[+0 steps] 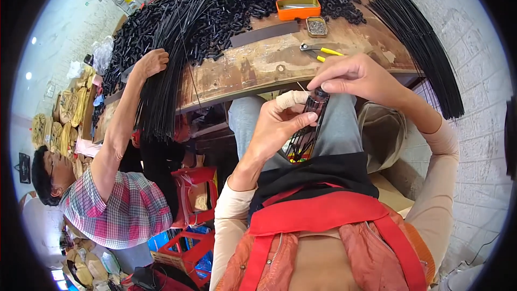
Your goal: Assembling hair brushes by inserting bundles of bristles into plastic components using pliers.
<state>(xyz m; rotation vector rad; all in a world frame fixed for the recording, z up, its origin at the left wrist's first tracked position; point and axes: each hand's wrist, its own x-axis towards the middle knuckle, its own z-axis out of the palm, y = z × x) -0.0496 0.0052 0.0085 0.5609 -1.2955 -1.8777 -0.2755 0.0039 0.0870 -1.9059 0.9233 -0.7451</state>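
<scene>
My left hand (269, 130) has a tape-wrapped finger. It grips a black ribbed tubular piece (315, 109) upright above my lap, and thin black rods (301, 143) hang from it. Over its top, my right hand (353, 78) has thumb and fingers drawn together in a pinch. Whatever lies between those fingertips is too small to make out. A short thin wire (302, 87) sticks up beside the wrapped finger. Pliers with yellow handles (326, 53) lie on the table beyond my right hand.
The worn wooden table (253, 78) carries a heap of small black tubular parts (226, 13), an orange box (298, 8), and a small tin (316, 27). Bundles of black rods (414, 32) overhang its right edge. At left, a co-worker's hand (152, 63) rests on another rod bundle (161, 89).
</scene>
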